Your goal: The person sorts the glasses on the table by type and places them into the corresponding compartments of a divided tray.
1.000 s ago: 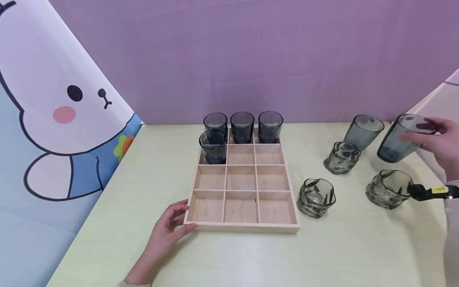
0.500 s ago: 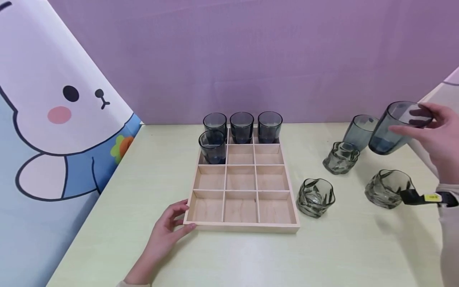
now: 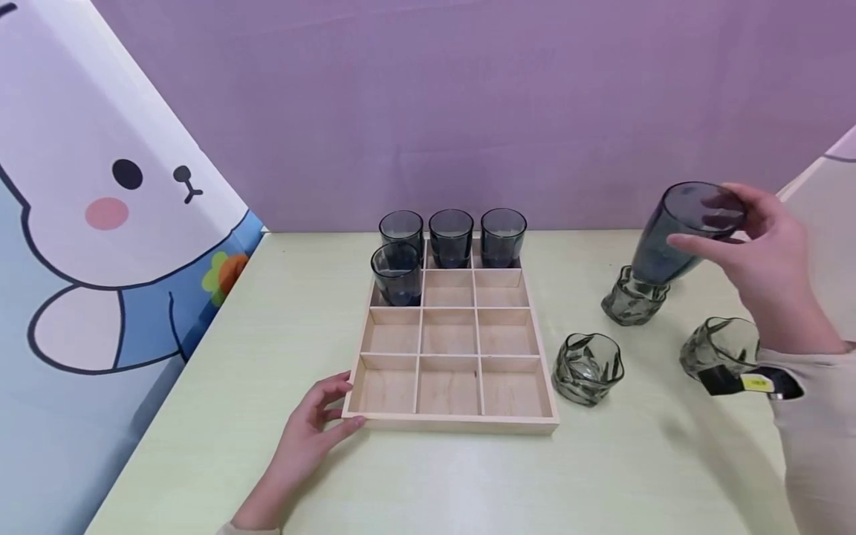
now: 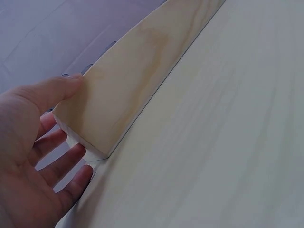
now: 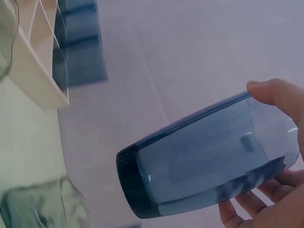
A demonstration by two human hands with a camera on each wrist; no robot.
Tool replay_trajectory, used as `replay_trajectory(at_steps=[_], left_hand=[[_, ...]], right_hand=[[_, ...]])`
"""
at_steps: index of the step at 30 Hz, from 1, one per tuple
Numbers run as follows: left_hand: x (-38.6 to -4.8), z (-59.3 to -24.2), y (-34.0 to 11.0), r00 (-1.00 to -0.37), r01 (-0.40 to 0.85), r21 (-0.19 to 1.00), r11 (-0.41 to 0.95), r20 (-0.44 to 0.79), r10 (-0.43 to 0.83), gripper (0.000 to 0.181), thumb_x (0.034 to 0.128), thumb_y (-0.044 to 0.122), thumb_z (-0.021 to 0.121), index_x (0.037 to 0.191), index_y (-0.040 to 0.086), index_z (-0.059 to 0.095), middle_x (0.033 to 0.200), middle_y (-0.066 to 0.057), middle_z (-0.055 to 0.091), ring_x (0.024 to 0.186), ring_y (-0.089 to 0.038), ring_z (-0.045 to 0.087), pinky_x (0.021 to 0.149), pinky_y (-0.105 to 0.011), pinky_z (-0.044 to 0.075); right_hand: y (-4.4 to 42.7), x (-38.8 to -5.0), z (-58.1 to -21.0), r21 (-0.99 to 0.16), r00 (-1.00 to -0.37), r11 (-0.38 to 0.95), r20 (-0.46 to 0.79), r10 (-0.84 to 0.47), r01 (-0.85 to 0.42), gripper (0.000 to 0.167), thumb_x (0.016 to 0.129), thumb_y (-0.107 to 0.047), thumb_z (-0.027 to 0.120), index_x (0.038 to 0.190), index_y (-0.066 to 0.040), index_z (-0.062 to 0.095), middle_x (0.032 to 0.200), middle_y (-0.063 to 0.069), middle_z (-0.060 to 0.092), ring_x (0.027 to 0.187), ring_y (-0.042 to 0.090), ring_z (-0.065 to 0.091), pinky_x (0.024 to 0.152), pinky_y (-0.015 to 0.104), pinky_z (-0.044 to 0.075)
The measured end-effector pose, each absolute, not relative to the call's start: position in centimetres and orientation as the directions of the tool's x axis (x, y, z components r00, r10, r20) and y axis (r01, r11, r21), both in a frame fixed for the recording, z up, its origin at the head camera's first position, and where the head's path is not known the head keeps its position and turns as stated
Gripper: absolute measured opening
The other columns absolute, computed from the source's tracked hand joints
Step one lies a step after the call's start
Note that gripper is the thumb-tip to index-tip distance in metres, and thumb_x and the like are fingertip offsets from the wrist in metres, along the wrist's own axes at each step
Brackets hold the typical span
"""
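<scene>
My right hand (image 3: 769,267) holds a tall blue-grey drinking glass (image 3: 658,245) near its rim, tilted and raised at the right. In the right wrist view, the thumb and fingers lie on opposite sides of this glass (image 5: 199,156). A light wooden tray (image 3: 451,425) with a grid of compartments lies mid-table. My left hand (image 3: 314,423) grips its near left corner, seen closer in the left wrist view on the wooden wall (image 4: 128,71). Dark glasses fill the back row, one of them a glass (image 3: 451,238) in the middle; another glass (image 3: 397,275) stands in the second row's left compartment.
Right of the tray stand short wavy clear-grey glasses: one (image 3: 588,369) close to it, one (image 3: 634,299) under the held glass in view, and one (image 3: 718,345) partly behind the right wrist strap. A purple cloth (image 3: 468,111) rises behind the table (image 3: 200,371).
My right hand has carried the tall glass leftward and slightly up, so it now covers most of the other tall glass behind it. The left hand and tray have stayed put.
</scene>
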State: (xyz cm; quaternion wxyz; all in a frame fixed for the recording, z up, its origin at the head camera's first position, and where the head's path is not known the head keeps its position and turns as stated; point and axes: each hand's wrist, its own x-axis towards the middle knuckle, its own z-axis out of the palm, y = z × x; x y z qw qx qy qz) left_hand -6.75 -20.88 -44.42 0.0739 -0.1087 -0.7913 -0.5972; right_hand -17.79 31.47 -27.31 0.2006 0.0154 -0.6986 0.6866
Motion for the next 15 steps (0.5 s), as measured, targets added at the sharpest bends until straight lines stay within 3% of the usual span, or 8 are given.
replay_trajectory(at_steps=[8, 15], left_hand=[[-6.8, -44.5, -21.0, -0.964, 0.266, 0.928, 0.261, 0.253, 0.083, 0.045, 0.0787, -0.006, 0.079, 0.118, -0.001, 0.058, 0.14, -0.02, 0.052, 0.117, -0.008, 0.057, 0.085, -0.025, 0.054], [-6.8, -44.4, -20.9, -0.964, 0.264, 0.929, 0.26, 0.251, 0.083, 0.045, 0.0785, -0.006, 0.08, 0.118, -0.001, 0.058, 0.14, -0.02, 0.052, 0.117, -0.007, 0.057, 0.085, -0.025, 0.054]], right_hand=[[27.9, -18.3, -28.2, -0.956, -0.939, 0.051, 0.293, 0.18, -0.289, 0.07, 0.07, 0.014, 0.084, 0.129, -0.013, 0.058, 0.115, -0.004, 0.065, 0.097, 0.008, 0.06, 0.074, 0.01, 0.051], [25.1, -18.7, -29.1, -0.934, -0.942, 0.241, 0.305, 0.144, -0.265, 0.07, 0.074, 0.004, 0.085, 0.134, -0.016, 0.054, 0.12, -0.006, 0.061, 0.103, 0.01, 0.055, 0.073, 0.011, 0.048]])
